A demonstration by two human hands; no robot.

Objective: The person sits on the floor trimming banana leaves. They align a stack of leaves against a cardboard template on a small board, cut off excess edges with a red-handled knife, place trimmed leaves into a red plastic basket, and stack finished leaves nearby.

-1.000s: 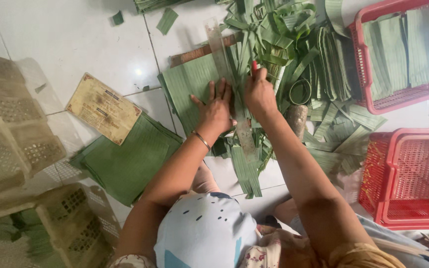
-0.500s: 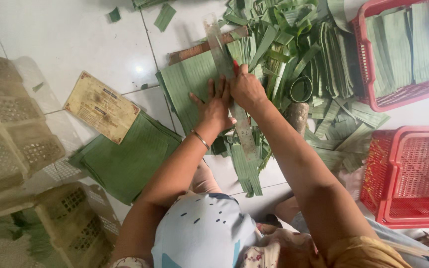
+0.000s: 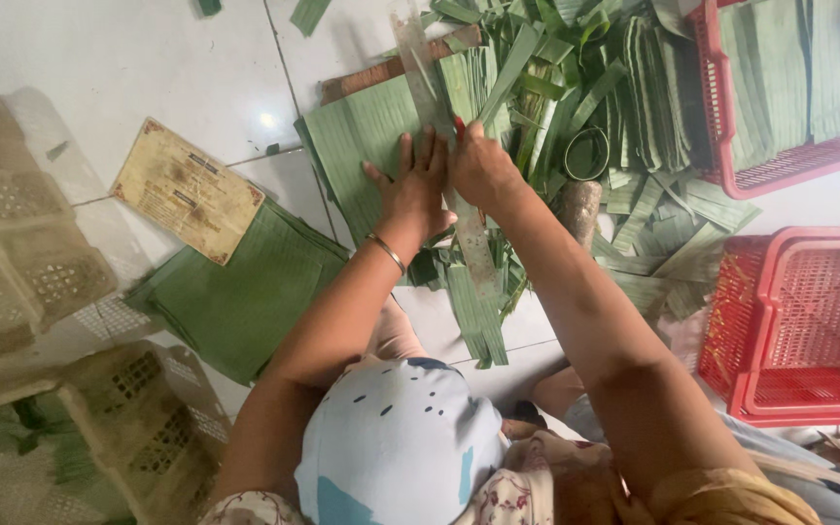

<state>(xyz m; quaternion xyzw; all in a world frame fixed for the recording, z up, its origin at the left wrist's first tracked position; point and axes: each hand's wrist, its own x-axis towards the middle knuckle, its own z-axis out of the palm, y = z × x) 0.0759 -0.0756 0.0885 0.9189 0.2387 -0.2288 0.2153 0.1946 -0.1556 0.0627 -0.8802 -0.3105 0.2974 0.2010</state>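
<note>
Left hand [image 3: 410, 190] spread flat on the leaf stack [image 3: 362, 146], right hand [image 3: 481, 167] fisted just beside; beyond them, red basket [image 3: 731, 165] holds folded leaves [image 3: 789, 68].

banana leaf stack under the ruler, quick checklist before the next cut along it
1. Left hand flat on the leaf stack: ok.
2. Metal ruler lying along the stack's edge: ok.
3. Right hand against the ruler: ok.
4. Blade in the right hand: cannot tell, only a red tip shows.
5. Left fingers away from the ruler edge: not ok, they lie close beside it.
6. Cut strips off the cutting line: ok.
</note>
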